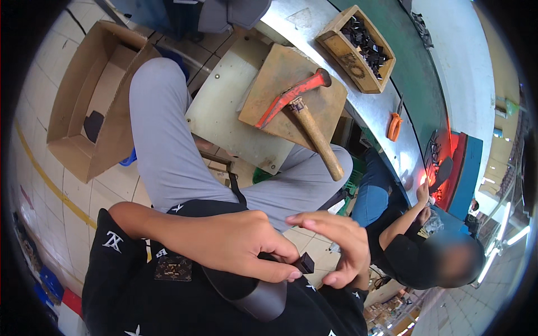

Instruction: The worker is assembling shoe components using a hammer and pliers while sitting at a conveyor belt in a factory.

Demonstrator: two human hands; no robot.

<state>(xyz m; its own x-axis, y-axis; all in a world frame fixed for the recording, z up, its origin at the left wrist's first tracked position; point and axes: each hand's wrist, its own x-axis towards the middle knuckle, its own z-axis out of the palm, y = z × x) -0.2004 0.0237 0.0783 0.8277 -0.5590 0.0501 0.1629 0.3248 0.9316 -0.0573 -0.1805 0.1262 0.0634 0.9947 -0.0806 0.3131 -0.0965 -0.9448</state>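
Observation:
My left hand is closed, thumb and forefinger pinched together at the front of my body. A small dark square piece sticks out past those fingertips. Below the same hand hangs a smooth black curved strap; whether it is joined to the square piece is hidden by the fingers. My right hand is just to the right, its fingers apart and curved toward the piece, holding nothing that I can see. Beyond my knees, a red-headed hammer with a wooden handle lies on a brown square board.
The board rests on a pale stool-like surface. A wooden box of small black pieces and orange-handled pliers are on the metal bench. At left stands an open cardboard box with a dark flat piece inside. A co-worker handles something near a red-lit machine.

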